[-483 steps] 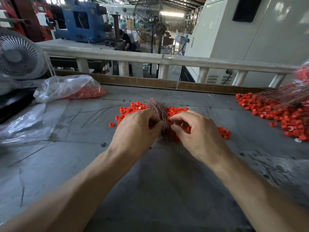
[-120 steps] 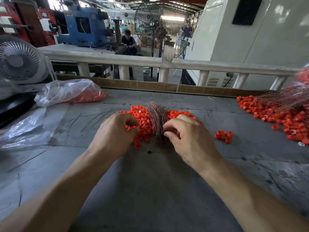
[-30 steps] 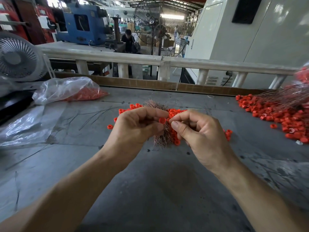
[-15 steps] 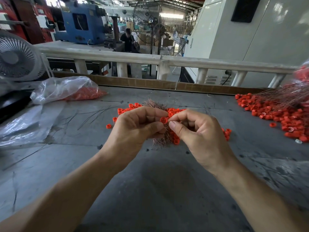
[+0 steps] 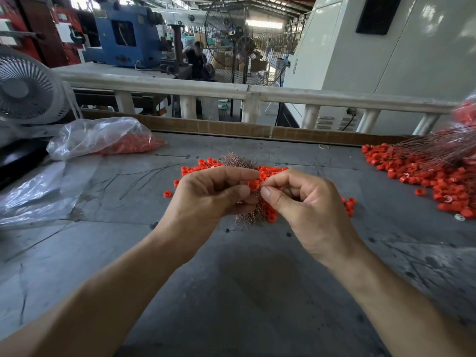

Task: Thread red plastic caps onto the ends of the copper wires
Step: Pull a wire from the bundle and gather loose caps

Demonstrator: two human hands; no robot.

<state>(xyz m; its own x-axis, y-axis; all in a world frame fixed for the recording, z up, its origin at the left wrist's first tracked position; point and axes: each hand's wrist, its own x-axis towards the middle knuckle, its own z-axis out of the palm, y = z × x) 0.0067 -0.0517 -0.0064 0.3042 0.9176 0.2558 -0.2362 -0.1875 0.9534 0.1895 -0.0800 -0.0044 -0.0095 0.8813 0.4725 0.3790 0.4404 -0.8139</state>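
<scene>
My left hand point(image 5: 208, 197) and my right hand point(image 5: 304, 204) are raised together above the grey table point(image 5: 244, 279), fingertips almost touching. Between them sits one red cap point(image 5: 253, 184), pinched by my left fingers. My right thumb and forefinger pinch something very thin right beside the cap; a wire there is too fine to make out. Under the hands lies a bundle of copper wires point(image 5: 237, 161) on a pile of loose red caps point(image 5: 203, 167), both partly hidden.
A second heap of red caps point(image 5: 425, 176) with long copper wires point(image 5: 438, 150) lies at the right. A clear bag of caps point(image 5: 103, 137) and loose plastic sheet point(image 5: 33, 191) lie at the left. A white fan point(image 5: 25, 91) and a railing point(image 5: 231, 91) border the table.
Four seconds ago both hands were down in the pile. They have since lifted with one red cap between them, and in the last second they have barely moved.
</scene>
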